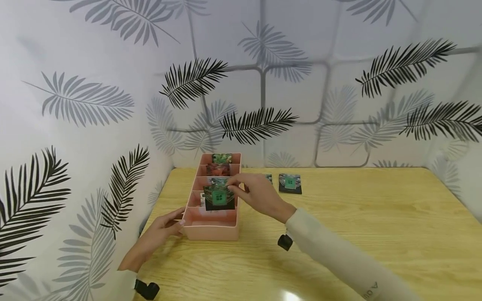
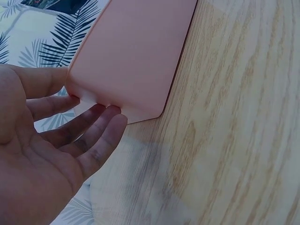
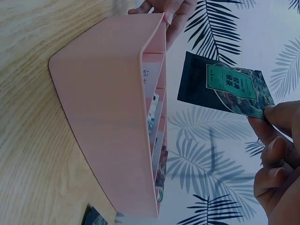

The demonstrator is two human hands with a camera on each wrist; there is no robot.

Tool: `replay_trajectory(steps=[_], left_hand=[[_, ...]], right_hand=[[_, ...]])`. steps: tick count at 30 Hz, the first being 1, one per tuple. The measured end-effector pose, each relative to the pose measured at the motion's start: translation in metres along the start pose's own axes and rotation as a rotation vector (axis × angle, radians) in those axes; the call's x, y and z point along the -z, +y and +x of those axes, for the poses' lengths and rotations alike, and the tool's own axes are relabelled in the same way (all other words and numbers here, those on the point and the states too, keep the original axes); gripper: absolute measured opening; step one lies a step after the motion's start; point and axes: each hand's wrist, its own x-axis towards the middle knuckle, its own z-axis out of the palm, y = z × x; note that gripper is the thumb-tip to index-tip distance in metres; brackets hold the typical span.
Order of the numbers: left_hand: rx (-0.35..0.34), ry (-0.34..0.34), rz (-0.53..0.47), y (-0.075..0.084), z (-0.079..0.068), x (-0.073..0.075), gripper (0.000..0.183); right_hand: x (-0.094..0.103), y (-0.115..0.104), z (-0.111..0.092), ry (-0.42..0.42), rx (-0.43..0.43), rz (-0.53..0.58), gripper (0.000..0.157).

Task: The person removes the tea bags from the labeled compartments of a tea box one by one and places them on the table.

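A pink compartment box (image 1: pixel 212 233) stands on the wooden table. My right hand (image 1: pixel 260 194) pinches a dark green tea sachet (image 3: pixel 225 84) by one edge between thumb and fingertips, holding it above the box's nearer compartments. A green label with Chinese characters shows on the sachet. At the near left corner of the box, my left hand (image 1: pixel 162 230) grips the wall, thumb at the front and fingertips against the side (image 2: pixel 112 110). In the box, a red sachet (image 1: pixel 218 169) and a green one (image 1: pixel 222 158) stand in the far compartments. The held sachet partly hides the middle ones.
Another dark sachet (image 1: pixel 290 184) with a green label lies on the table (image 1: pixel 357 217) right of the box. One more sachet (image 1: pixel 269 178) is mostly hidden behind my right hand. Leaf-patterned white curtain (image 1: pixel 293 96) surrounds the table's back and left.
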Motion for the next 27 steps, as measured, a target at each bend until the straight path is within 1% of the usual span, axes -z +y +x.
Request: replay_trajectory(steps=[4,8,14,16,19,27], left_hand=[[-0.02,-0.008,-0.002,0.002,-0.001,0.001,0.061],[-0.037,-0.024,-0.002,0.004,-0.002,0.001,0.061],[-0.008,-0.007,-0.004,0.003,-0.002,0.001,0.061],[0.006,0.001,-0.01,0.003,-0.002,0.001,0.062],[0.008,-0.004,-0.007,0.002,-0.002,0.002,0.062],[-0.018,-0.026,0.0,0.001,-0.001,0.002,0.06]], right_hand=[[0.011,0.006,-0.002,0.007,-0.036,-0.016,0.013],[0.022,0.014,-0.007,0.003,-0.076,0.006,0.014],[0.039,0.03,-0.019,0.009,-0.117,0.026,0.013],[0.044,0.035,-0.023,0.016,-0.132,0.015,0.012],[0.051,0.043,-0.029,0.025,-0.148,-0.008,0.012],[0.071,0.062,-0.047,0.039,-0.221,-0.049,0.015]])
